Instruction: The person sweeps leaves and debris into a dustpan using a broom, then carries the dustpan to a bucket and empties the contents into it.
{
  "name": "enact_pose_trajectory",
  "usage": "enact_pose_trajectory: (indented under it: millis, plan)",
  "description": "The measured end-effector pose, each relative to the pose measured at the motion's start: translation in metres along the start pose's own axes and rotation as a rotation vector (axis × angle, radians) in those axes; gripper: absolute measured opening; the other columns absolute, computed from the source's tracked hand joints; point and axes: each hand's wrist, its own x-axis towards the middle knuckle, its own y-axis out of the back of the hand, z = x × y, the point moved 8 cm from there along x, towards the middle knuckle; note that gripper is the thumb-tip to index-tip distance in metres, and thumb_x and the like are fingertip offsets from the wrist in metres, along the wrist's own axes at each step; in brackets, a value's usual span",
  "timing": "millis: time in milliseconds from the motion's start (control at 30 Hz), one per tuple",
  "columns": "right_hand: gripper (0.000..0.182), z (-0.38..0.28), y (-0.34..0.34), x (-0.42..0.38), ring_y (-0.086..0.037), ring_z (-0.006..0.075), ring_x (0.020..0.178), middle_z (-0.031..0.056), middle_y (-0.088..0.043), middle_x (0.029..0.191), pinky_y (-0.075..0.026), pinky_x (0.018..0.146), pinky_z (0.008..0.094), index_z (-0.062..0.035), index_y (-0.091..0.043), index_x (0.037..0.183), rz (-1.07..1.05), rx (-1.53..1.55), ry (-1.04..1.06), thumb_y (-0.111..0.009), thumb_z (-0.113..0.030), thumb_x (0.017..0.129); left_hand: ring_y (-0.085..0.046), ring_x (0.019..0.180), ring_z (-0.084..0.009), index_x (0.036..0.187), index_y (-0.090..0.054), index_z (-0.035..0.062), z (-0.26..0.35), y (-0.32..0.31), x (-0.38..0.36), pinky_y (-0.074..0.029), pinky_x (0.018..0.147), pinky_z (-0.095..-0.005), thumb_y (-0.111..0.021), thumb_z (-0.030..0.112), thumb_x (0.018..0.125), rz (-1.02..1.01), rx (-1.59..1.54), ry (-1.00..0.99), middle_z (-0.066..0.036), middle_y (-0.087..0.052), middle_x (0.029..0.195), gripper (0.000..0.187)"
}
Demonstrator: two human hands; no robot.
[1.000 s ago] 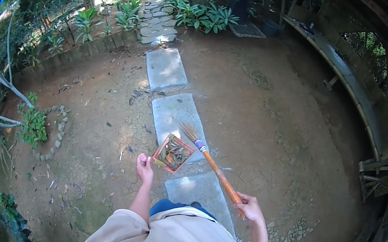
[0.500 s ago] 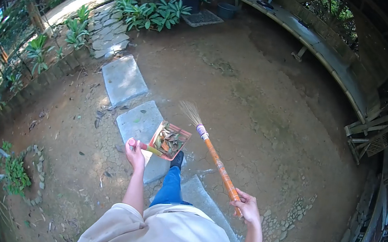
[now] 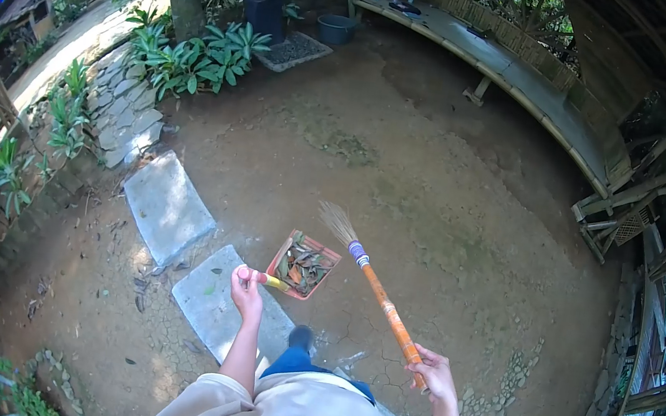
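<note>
While the left hand (image 3: pixel 248 294) closes its fingers around the pink handle end of one dustpan (image 3: pixel 333 264), the right hand (image 3: pixel 435 376) grips one broom (image 3: pixel 388 310) near its orange handle's end. Several leaves (image 3: pixel 301 271) fill the dustpan, near the broom's bristles; at least two stone slabs (image 3: pixel 169 207) lie on the ground (image 3: pixel 429 246).

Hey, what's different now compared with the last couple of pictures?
The view has swung right, so the stone slabs and bench sit farther left in it. The dustpan, earlier seen over a slab, now shows over the dirt to its right. Nothing was grabbed or released: the left hand still holds the dustpan, leaves inside, and the right hand the broom.
</note>
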Motion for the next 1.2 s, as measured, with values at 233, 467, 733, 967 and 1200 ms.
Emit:
enact_pose_trajectory:
  millis: [233,467,733,967,1200]
  plan:
    - [0.063,-0.069,-0.022,0.067,-0.069,0.0197,0.086,0.0122,-0.068,0.106,-0.053,0.048,0.0287,0.0006,-0.051,0.139,0.068,0.102,-0.017,-0.067,-0.001,0.078,-0.062,0.097,-0.0183,0.121,-0.054,-0.0011,0.009,-0.103,0.111,-0.051,0.089,-0.0311,-0.066,0.004,0.092,-0.05,0.074,-0.056,-0.012,-0.059,0.113,0.033]
    - [0.063,-0.137,-0.006,0.204,-0.069,0.019,0.086,0.0121,-0.068,0.105,-0.054,0.048,0.0294,0.0021,-0.051,0.138,0.061,0.089,0.003,-0.067,-0.001,0.077,-0.061,0.09,-0.0146,0.119,-0.053,-0.0015,-0.018,-0.22,0.221,-0.05,0.087,-0.0288,-0.064,-0.002,0.09,-0.103,-0.015,-0.061,-0.006,-0.055,0.103,0.032]
    - [0.064,-0.27,0.038,0.411,-0.068,0.0179,0.083,0.0131,-0.069,0.1,-0.052,0.047,0.028,0.0042,-0.048,0.14,-0.027,-0.022,0.037,-0.066,0.003,0.079,-0.058,0.106,-0.0162,0.123,-0.053,-0.0016,-0.023,-0.373,0.343,-0.049,0.094,-0.0296,-0.065,0.0,0.091,-0.002,0.023,-0.107,-0.009,-0.056,0.115,0.034]
    - [0.065,-0.386,0.052,0.56,-0.068,0.0168,0.081,0.0132,-0.069,0.098,-0.053,0.048,0.0276,0.0038,-0.045,0.142,-0.099,-0.069,0.032,-0.066,0.002,0.081,-0.058,0.111,-0.017,0.124,-0.052,-0.0022,-0.03,-0.494,0.449,-0.049,0.097,-0.0294,-0.065,0.001,0.093,0.075,0.037,-0.103,-0.01,-0.057,0.121,0.034]
    - [0.065,-0.49,0.047,0.729,-0.068,0.016,0.082,0.0145,-0.068,0.099,-0.053,0.048,0.0274,0.0034,-0.043,0.143,-0.104,-0.04,0.007,-0.065,0.003,0.081,-0.059,0.111,-0.016,0.124,-0.052,-0.0016,-0.074,-0.631,0.579,-0.049,0.095,-0.0286,-0.064,0.002,0.094,0.082,0.035,-0.072,-0.009,-0.058,0.119,0.033]
